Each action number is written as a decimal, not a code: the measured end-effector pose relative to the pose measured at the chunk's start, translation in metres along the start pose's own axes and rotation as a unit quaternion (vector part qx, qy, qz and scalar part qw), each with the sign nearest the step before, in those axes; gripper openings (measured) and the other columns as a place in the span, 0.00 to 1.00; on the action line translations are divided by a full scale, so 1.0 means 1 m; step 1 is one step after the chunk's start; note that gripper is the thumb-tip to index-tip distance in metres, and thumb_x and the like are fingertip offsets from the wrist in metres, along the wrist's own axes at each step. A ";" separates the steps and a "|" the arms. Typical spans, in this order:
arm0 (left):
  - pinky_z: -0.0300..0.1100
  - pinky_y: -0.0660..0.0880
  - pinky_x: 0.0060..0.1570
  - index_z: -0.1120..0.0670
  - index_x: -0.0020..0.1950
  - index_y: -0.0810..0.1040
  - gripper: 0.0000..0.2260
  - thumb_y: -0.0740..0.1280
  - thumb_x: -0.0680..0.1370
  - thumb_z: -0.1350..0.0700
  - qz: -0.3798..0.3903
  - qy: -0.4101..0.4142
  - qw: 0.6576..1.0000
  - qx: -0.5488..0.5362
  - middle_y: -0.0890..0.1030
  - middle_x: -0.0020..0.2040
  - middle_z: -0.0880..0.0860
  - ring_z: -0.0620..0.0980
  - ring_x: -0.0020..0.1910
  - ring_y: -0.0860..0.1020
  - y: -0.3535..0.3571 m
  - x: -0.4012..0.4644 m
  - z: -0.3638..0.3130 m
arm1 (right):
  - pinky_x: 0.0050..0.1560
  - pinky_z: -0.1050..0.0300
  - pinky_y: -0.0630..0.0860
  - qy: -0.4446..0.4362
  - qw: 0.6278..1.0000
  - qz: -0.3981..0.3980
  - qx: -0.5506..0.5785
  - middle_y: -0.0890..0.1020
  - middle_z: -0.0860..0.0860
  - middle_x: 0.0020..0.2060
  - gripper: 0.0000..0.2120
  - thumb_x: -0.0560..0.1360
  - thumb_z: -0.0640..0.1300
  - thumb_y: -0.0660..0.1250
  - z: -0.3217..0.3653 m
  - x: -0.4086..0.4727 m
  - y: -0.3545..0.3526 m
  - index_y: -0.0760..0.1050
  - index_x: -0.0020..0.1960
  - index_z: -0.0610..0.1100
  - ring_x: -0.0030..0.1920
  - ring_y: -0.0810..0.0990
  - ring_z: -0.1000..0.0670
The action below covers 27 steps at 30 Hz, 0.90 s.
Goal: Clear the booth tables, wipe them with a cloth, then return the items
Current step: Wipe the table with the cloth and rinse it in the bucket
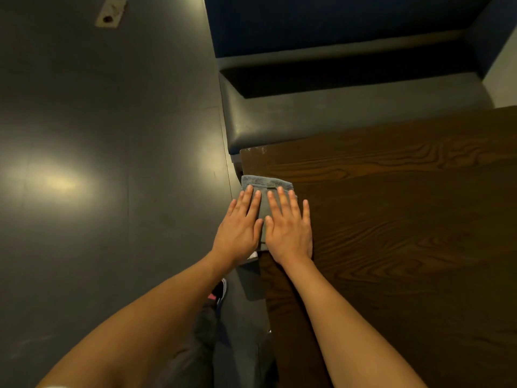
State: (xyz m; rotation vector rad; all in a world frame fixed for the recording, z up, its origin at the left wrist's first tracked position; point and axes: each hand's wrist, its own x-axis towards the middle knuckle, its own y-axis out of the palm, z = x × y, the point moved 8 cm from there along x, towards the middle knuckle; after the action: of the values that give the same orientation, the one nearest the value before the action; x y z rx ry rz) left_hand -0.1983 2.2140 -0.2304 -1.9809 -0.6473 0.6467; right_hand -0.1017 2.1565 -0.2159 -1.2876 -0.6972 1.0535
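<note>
We are in the wiping step. Our left hand [240, 219] and right hand [288, 222] lie side by side, fingers straight and spread, both pressing flat on a folded grey cloth [265, 189]; neither hand curls round it. The cloth sits on the dark wooden table [405, 219] at the near left edge, close to the corner at about 11 o'clock from our hands, with its left side at or just over the edge. The table stretches away toward 3 o'clock and shows nothing on it in this view, so clearing seems done here. The grey bench seat [335, 116] lies at 12 o'clock, the floor [98, 163] at 9 o'clock.

Next, we judge, the cloth should be pushed toward 3 o'clock across the unwiped wood, keeping even pressure so it doesn't bunch or slip off the edge.
</note>
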 end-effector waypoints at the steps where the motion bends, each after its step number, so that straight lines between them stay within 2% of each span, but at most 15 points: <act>1: 0.45 0.41 0.79 0.52 0.81 0.43 0.29 0.40 0.82 0.41 0.001 0.004 1.000 -0.002 0.42 0.82 0.52 0.51 0.82 0.43 -0.003 0.008 0.003 | 0.78 0.40 0.48 0.005 1.000 -0.001 -0.001 0.56 0.49 0.80 0.30 0.80 0.54 0.42 0.001 0.008 -0.001 0.53 0.81 0.50 0.80 0.52 0.46; 7: 0.49 0.43 0.80 0.54 0.83 0.45 0.31 0.40 0.82 0.41 0.018 0.040 0.999 0.016 0.44 0.83 0.55 0.52 0.81 0.42 -0.029 0.063 0.031 | 0.78 0.40 0.46 0.047 0.999 -0.007 0.000 0.54 0.49 0.81 0.27 0.83 0.51 0.51 0.012 0.065 -0.009 0.51 0.81 0.50 0.81 0.50 0.46; 13: 0.49 0.40 0.80 0.54 0.83 0.46 0.27 0.47 0.86 0.45 0.038 0.079 0.994 0.069 0.45 0.83 0.55 0.54 0.82 0.42 -0.052 0.107 0.042 | 0.78 0.41 0.46 0.101 0.995 -0.005 -0.002 0.53 0.50 0.81 0.27 0.84 0.52 0.47 0.019 0.100 -0.014 0.49 0.82 0.51 0.81 0.49 0.47; 17: 0.46 0.36 0.76 0.53 0.83 0.47 0.27 0.48 0.86 0.46 0.070 0.092 0.990 0.082 0.47 0.83 0.54 0.54 0.82 0.42 -0.060 0.129 0.032 | 0.79 0.42 0.45 0.135 0.990 -0.006 0.040 0.51 0.52 0.81 0.26 0.85 0.52 0.47 0.014 0.103 -0.019 0.48 0.82 0.51 0.81 0.47 0.49; 21: 0.48 0.36 0.77 0.52 0.83 0.48 0.26 0.49 0.86 0.48 0.081 0.119 0.987 0.076 0.47 0.83 0.53 0.53 0.81 0.41 -0.054 0.116 0.018 | 0.79 0.43 0.45 0.182 0.982 -0.010 0.055 0.50 0.53 0.81 0.26 0.85 0.53 0.47 0.008 0.080 -0.017 0.48 0.82 0.52 0.81 0.46 0.50; 27: 0.51 0.39 0.80 0.50 0.83 0.47 0.26 0.49 0.86 0.47 0.075 0.143 0.983 0.088 0.46 0.83 0.51 0.50 0.80 0.38 -0.030 0.041 0.000 | 0.78 0.43 0.47 0.225 0.972 -0.019 0.067 0.54 0.53 0.81 0.25 0.85 0.54 0.49 0.012 0.002 0.001 0.52 0.81 0.53 0.81 0.49 0.50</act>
State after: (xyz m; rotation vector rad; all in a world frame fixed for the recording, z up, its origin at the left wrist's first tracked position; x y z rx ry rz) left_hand -0.1738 2.2543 -0.2115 -1.9191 -0.2592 0.4760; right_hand -0.1113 2.1635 -0.2147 -1.3282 -0.2991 0.7246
